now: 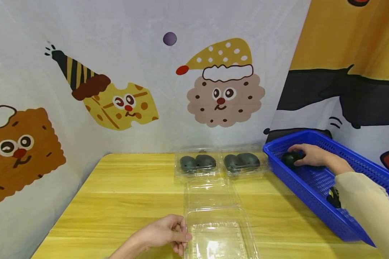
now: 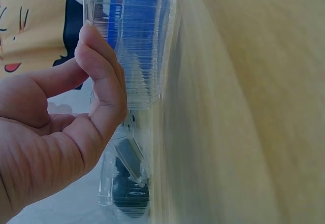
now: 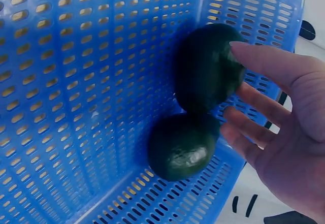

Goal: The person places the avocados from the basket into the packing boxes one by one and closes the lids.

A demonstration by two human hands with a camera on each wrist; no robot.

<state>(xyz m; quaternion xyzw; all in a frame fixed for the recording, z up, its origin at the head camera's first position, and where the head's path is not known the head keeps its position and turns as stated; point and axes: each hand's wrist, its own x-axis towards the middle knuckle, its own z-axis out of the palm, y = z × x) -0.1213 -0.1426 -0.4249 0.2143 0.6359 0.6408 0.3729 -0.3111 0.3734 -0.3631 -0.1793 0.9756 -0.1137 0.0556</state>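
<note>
An opened clear plastic clamshell box lies at the front of the wooden table, its lid folded back away from me. My left hand pinches the left rim of this box between thumb and fingers. Over on the right, my right hand reaches into a blue perforated basket. It grips a dark green avocado at the basket's far end, thumb on top and fingers along the side. A second avocado sits against the first one.
Two clear boxes, each with dark green avocados inside, stand side by side at the back of the table. A dark item with a yellow patch lies in the near part of the basket. A printed cloth hangs behind.
</note>
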